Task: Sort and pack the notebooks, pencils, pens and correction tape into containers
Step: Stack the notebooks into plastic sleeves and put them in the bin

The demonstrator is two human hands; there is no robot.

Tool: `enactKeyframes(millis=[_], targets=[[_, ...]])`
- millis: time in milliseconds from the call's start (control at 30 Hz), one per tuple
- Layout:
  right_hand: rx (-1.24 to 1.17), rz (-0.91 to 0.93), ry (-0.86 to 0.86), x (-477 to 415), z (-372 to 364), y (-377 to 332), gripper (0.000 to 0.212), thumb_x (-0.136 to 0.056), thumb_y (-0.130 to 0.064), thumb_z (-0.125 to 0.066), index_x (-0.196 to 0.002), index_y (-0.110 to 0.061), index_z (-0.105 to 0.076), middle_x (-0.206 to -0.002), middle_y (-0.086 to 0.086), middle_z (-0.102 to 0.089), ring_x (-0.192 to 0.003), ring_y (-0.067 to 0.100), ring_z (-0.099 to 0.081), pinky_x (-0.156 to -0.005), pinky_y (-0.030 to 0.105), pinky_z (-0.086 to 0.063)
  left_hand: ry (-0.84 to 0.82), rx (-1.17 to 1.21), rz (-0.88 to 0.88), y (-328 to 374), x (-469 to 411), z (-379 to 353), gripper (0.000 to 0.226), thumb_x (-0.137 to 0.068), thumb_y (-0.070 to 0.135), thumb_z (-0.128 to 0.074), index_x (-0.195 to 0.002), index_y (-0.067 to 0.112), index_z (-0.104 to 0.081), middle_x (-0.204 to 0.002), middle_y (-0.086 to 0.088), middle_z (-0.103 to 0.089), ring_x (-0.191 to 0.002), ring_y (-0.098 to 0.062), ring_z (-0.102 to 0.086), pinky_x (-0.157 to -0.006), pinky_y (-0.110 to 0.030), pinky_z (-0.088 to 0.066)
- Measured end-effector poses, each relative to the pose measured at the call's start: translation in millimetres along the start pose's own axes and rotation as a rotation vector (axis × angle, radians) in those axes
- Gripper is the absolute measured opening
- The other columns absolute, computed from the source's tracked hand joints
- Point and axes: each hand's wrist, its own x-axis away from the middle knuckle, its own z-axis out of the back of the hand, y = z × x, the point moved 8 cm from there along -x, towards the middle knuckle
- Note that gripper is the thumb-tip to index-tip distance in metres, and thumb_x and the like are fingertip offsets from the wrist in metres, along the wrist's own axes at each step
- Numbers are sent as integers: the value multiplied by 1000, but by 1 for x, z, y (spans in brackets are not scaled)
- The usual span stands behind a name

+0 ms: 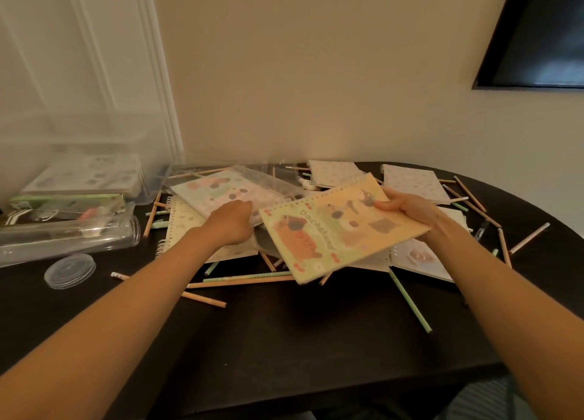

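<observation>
Right hand (407, 209) pinches yellow notebook (343, 231) at far edge, frame centre-right. Left hand (232, 222) curls on pale notebook (221, 195). Light, flexible cover; support spine edge.

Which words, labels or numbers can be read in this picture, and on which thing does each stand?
No text can be read with certainty.
Yellow spiral notebook in the right hand: green lettering on its cover, upside down, too blurred to read.
Pale spiral notebook in the left hand: printed shapes only, blurred.
White notebook inside the clear plastic bin: marks too blurred to read.
</observation>
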Motion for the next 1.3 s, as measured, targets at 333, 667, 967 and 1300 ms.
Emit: enactKeyframes(millis=[333,667,967,1300], targets=[[-186,55,323,-2,-14,-6,53,-92,7,-43,-141,-14,-40,-129,11,-56,-79,19,-62,-61,29,-56,95,1,122,6,18,35,23,-92,-2,-35,-109,-4,-51,-129,-22,-46,-119,-37,-46,-81,-38,-39],[-277,144,672,20,-34,13,42,-89,10,-44,-123,-12,-55,-120,11,-60,-73,20,-59,-51,28,-49,62,-105,121,22,34,37,27,-92,-4,-38,-118,-3,-47,-120,-20,-48,-110,-34,-49,-79,-31,-38],[-364,75,276,-10,-146,27,40,-92,11,-33,-130,-1,-39,-122,18,-55,-110,33,-55,-91,46,-49,114,-31,70,23,37,36,22,-94,2,-40,-110,-3,-52,-117,-19,-53,-106,-34,-52,-78,-33,-39],[-337,-57,155,-29,-149,47,41,-96,7,-31,-135,-6,-38,-121,21,-56,-101,36,-61,-73,43,-54,296,248,17,25,9,39,24,-100,14,-26,-106,5,-48,-104,-19,-58,-101,-37,-53,-72,-39,-38]])
